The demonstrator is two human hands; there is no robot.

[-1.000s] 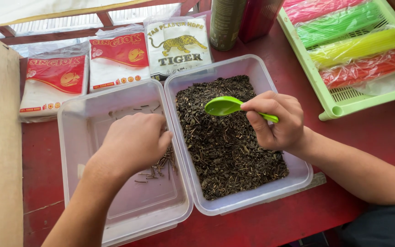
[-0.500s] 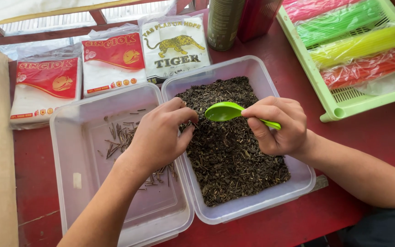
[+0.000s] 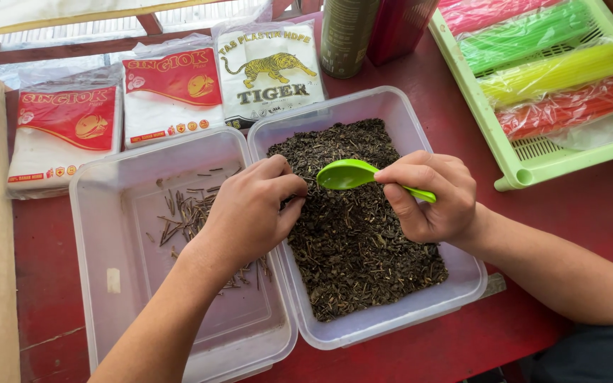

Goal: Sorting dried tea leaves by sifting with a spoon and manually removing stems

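Left hand [image 3: 253,213]: fingers curled narrow, tips pinched into the dark dried leaves [image 3: 352,234]; whether they hold anything is hidden, probably a stem.
Right hand [image 3: 431,195]: closed on a green spoon [image 3: 352,174], bowl just above the leaves.
Right tub [image 3: 391,106]: clear, holds the leaves.
Left tub [image 3: 108,234]: clear, a few loose stems [image 3: 182,216] (partly under the wrist).
Surface: red table [image 3: 576,213]; green tray [image 3: 526,159] cut off at the edge.

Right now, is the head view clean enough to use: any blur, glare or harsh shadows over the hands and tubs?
Head view: sharp, even daylight, no motion blur on the left hand or right hand; soft shadows only; mild glare on the straw packs and the clear tub walls; leaves well resolved.
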